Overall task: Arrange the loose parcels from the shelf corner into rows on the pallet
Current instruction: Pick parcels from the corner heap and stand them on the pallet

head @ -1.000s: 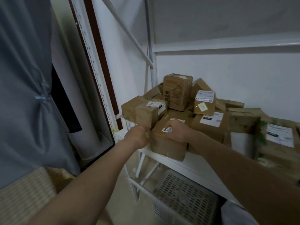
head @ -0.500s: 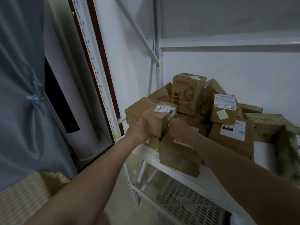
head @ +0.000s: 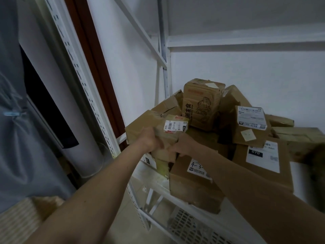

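Up comes the small parcel (head: 171,133) — a second ago both hands were down on the low box at the shelf edge, and now they have risen to the little carton with the barcode label, while the view has swung closer to the pile. Left hand (head: 149,140) wraps round the parcel's left side, fingers curled under it. Right hand (head: 182,144) closes in on the lower right, gripping the same parcel from the other side. So it's a two-handed hold, both hands tight on the cardboard, nothing loose about it.

That small parcel sits at the front left of the heap, just in front of a larger plain box (head: 140,127) and above the low box (head: 193,184) with handwriting on its white label. Whether it is clear of the boxes beneath, hard to say; the hands hide the underside.

Behind, a tall printed carton (head: 202,104) stands upright at the top of the pile. To its right, a box with a white shipping label (head: 250,125) leans on a wide flat carton (head: 263,162) marked 070. More parcels trail off to the right, blurred.

All of it rests on the white shelf (head: 233,224), tucked into the corner against the white wall. Below the shelf, a perforated white crate (head: 191,228). Off to the left, a grey curtain (head: 22,138) gathered with a tie.
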Available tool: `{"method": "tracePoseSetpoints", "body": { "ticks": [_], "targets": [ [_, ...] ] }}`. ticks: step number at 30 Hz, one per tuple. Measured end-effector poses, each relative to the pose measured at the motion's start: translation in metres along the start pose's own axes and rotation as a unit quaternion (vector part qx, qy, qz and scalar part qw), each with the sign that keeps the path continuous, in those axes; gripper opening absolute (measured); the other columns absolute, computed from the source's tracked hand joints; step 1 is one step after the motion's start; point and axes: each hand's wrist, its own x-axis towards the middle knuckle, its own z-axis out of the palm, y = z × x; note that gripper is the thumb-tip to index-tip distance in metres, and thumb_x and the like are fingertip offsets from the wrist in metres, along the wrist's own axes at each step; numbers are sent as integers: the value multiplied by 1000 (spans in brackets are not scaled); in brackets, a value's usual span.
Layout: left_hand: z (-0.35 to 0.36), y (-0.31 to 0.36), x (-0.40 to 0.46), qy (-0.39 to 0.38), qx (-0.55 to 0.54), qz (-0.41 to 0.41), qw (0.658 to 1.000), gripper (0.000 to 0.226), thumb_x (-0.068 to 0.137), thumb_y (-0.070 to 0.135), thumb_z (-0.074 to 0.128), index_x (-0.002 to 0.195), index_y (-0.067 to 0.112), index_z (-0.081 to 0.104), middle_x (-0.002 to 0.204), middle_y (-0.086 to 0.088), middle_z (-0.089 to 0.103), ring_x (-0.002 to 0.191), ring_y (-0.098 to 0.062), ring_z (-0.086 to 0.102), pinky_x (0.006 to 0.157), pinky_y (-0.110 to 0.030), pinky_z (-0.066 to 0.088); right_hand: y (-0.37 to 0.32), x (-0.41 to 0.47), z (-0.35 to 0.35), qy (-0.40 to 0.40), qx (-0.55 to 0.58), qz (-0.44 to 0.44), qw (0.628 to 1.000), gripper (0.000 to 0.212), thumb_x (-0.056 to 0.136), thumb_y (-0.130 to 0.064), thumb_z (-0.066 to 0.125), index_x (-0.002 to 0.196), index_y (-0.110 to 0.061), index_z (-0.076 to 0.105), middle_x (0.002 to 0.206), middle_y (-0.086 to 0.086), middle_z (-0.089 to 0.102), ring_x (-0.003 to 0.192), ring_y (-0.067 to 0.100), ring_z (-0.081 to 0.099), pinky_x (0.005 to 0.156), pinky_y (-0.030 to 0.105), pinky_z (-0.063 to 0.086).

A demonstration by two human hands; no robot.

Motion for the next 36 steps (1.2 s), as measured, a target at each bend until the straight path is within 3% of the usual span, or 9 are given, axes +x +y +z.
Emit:
{"method": "tracePoseSetpoints", "body": {
  "ticks": [2, 7, 12, 16, 21, 24, 27, 33, 36],
  "targets": [
    [-3, 3, -1, 7, -50, 10, 999, 62, 69, 10, 83, 121, 9, 49, 98, 5, 47, 95, -14, 46, 79, -24, 42, -2, -2, 0, 22, 20, -16, 999, 58, 84, -11, 68, 136, -7, 44, 131, 11, 53, 117, 25, 53, 78, 25, 51],
    [-18, 19, -12, 11, -126, 99, 987, 53, 71, 1, 79, 119, 6, 56, 120, -4, 56, 109, -18, 54, 93, -29, 49, -19, -15, -18, 146, -53, -95, 983, 75, 81, -25, 72, 143, -6, 35, 145, 12, 41, 135, 27, 37, 112, 36, 33],
    [-29, 30, -30, 37, -99, 139, 985, 39, 76, 10, 76, 104, 18, 48, 105, -2, 57, 97, -18, 56, 72, -25, 47, -29, -40, -29, 232, -90, -56, 967, 81, 77, -24, 75, 142, -1, 31, 139, 13, 40, 129, 28, 40, 104, 41, 42],
    [-31, 30, -52, 58, -55, 158, 984, 41, 81, 20, 71, 114, 19, 46, 104, -3, 56, 95, -20, 56, 80, -35, 52, -34, -67, -24, 259, -109, -24, 960, 79, 82, -28, 70, 142, 0, 28, 138, 13, 41, 126, 28, 44, 102, 39, 43],
    [-32, 31, -87, 57, -94, 206, 973, 31, 84, 15, 68, 107, 15, 46, 91, 4, 52, 72, -3, 46, 46, -11, 38, -37, -110, -15, 289, -93, 21, 952, 71, 86, -30, 68, 135, 0, 27, 127, 12, 54, 111, 25, 57, 80, 31, 48],
    [-26, 31, -109, 29, -146, 234, 961, 36, 80, 12, 73, 103, 13, 45, 93, 2, 54, 80, -8, 52, 58, -7, 46, -34, -140, -7, 300, -93, 43, 949, 72, 83, -29, 72, 133, -1, 29, 122, 12, 56, 109, 27, 58, 84, 35, 52],
    [-17, 32, -131, -8, -160, 251, 954, 39, 77, 8, 76, 91, 23, 42, 103, -5, 60, 96, -20, 59, 81, -40, 55, -27, -174, 0, 325, -89, 60, 940, 75, 78, -34, 75, 133, -4, 34, 121, 11, 58, 109, 27, 58, 86, 36, 52],
    [11, 46, -174, -39, -165, 290, 942, 47, 71, 12, 82, 100, 23, 46, 102, 8, 60, 91, -8, 57, 67, -20, 48, -6, -242, 5, 381, -75, 96, 916, 76, 74, -36, 78, 133, -7, 41, 127, 9, 58, 115, 27, 56, 90, 31, 47],
    [16, 63, -196, -62, -162, 301, 938, 49, 72, 8, 81, 104, 21, 47, 106, 6, 61, 95, -11, 57, 76, -28, 53, -3, -274, -2, 398, -77, 117, 907, 74, 72, -37, 79, 131, -7, 44, 125, 9, 59, 113, 26, 57, 90, 32, 48]
  ]
}}
